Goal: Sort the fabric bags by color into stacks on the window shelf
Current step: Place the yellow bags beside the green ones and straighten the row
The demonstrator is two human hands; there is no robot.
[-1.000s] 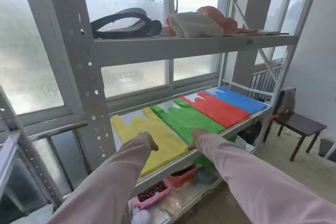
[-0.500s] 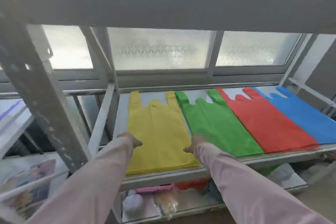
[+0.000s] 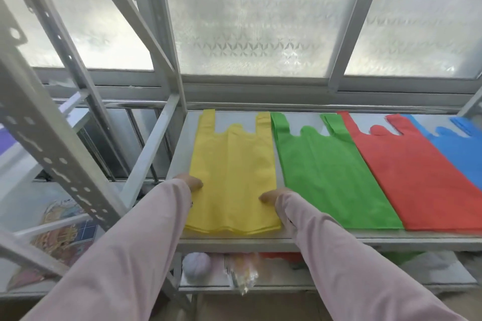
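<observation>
Here, yellow bags (image 3: 232,177) lie between left grip (image 3: 192,182) and right grip (image 3: 270,195) (touching).

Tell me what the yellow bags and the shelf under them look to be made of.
Yellow bags: probably non-woven fabric, matte, with soft creases and a wavy, layered bottom edge; exact fibre unclear. Shelf: apparently grey painted metal, smooth with a faint sheen; the frame's upright has punched holes.

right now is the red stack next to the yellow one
No, the green stack lies between the yellow stack and the red stack.
</observation>
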